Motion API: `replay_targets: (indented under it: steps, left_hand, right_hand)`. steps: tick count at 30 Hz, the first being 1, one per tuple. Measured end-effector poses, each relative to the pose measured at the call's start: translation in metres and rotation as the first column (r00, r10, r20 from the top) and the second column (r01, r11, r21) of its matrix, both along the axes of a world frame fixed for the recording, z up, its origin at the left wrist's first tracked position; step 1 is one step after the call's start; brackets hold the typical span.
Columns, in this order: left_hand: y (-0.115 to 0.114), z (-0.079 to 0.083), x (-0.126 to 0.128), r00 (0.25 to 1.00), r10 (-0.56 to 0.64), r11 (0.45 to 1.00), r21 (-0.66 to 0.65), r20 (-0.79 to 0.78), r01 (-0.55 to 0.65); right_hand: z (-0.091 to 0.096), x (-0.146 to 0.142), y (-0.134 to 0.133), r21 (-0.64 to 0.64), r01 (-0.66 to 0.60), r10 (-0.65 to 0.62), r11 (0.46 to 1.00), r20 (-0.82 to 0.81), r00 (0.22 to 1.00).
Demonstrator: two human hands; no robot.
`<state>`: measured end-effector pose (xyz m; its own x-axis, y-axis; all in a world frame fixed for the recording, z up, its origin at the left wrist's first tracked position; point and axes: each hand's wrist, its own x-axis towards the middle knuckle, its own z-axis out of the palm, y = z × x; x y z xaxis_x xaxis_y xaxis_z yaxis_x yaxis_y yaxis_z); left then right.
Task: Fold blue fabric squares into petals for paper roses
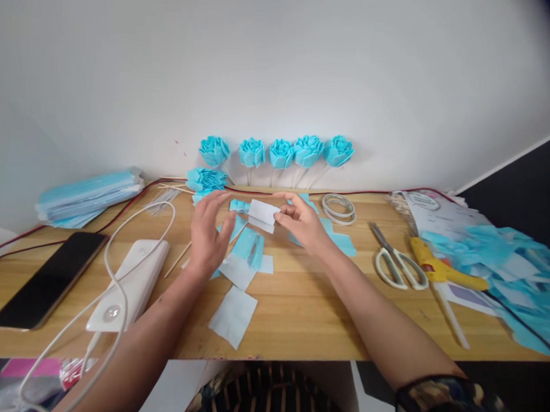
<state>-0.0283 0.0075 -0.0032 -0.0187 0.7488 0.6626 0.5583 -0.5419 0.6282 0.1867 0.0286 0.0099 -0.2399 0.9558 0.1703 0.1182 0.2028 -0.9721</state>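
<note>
Between thumb and fingers, my right hand (299, 222) pinches a small folded piece of white sheet (262, 215) above the middle of the table. My left hand (210, 236) is just left of it, fingers stretched and apart, holding nothing. A small light blue bud (239, 206) shows between the hands, partly covered. Below them lie cut blue and white pieces (239, 271), with a single pale square (233, 317) nearer the front edge. More blue pieces (343, 242) lie under and beside my right hand. A thin wooden stick (178, 260) lies beside my left wrist.
Several blue flowers (282, 154) on sticks lean against the wall. On the left are stacked blue masks (90, 193), a phone (48, 279) and a cabled white power strip (128, 285). Tape rolls (339, 209), scissors (398, 261), a yellow glue gun (435, 266) and a blue scrap pile (519, 280) occupy the right.
</note>
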Motion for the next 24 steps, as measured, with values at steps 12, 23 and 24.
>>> replay_targets:
  steps: [12,23,24]
  left_hand:
    - [-0.008,-0.007,0.020,0.967,-0.104,0.960,-0.232,0.233,0.159]
    - [-0.002,-0.007,0.018,0.605,-0.091,0.748,-0.347,0.791,0.566]
    - [-0.002,-0.007,0.018,0.612,-0.092,0.753,-0.348,0.786,0.559]
  right_hand:
    - [0.011,-0.013,-0.021,-0.096,-0.157,0.138,0.983,-0.182,0.974]
    - [0.002,-0.016,-0.018,0.108,-0.033,0.008,0.994,0.222,0.975]
    - [0.001,-0.018,-0.019,0.128,-0.006,-0.025,0.992,0.239,0.971]
